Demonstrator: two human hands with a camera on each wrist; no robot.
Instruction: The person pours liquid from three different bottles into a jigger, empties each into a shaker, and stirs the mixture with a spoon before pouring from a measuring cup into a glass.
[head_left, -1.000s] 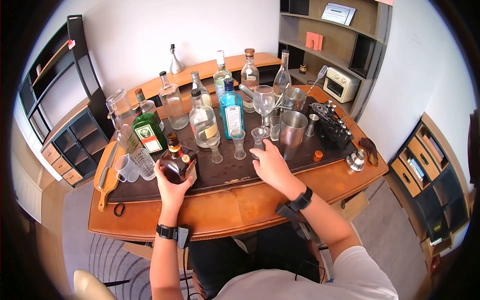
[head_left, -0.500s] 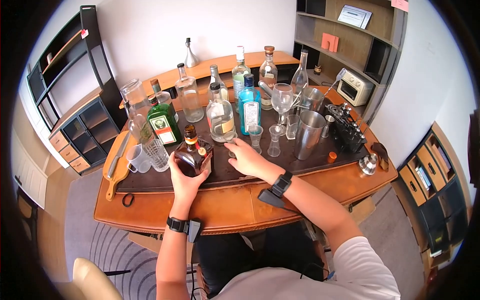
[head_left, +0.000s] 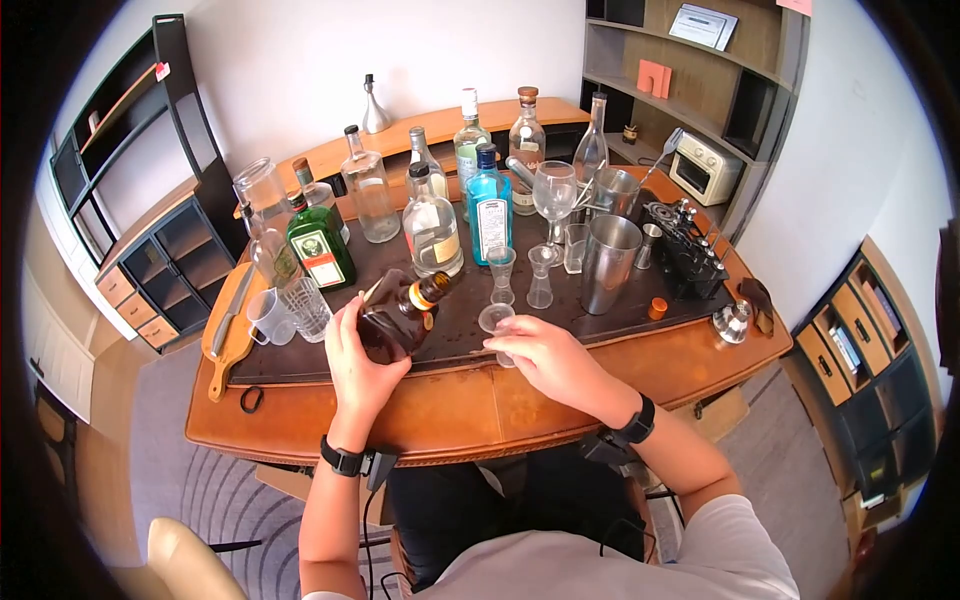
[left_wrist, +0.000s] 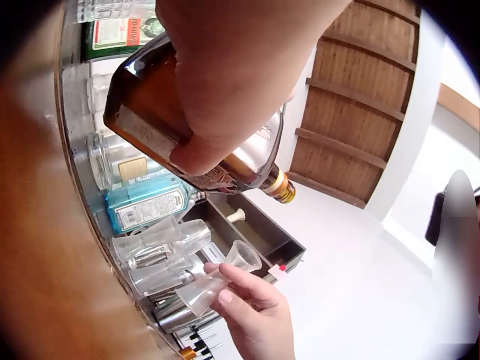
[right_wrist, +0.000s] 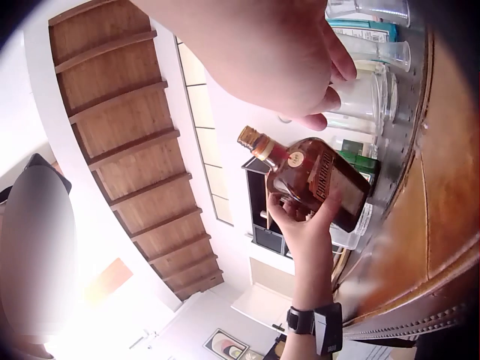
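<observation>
My left hand grips a squarish brown glass liquor bottle around its body. The bottle is tilted, its neck leaning right toward the other hand. Between thumb and fingers, my right hand pinches a clear hourglass-shaped jigger, held to the right of the bottle's mouth near the table's front. The left wrist view shows this jigger below the bottle neck, apart from it. Two similar clear jiggers stand just behind, in front of a blue bottle.
A green bottle, a clear mug and a cutting board with a knife stand on the left. Several clear bottles line the back. At right are a metal shaker tin, a wine glass and a black rack of tools.
My right hand has moved from the right-hand jiggers to the left one, then brought it toward me and rightward. The brown bottle has gone from upright to tilted right.
</observation>
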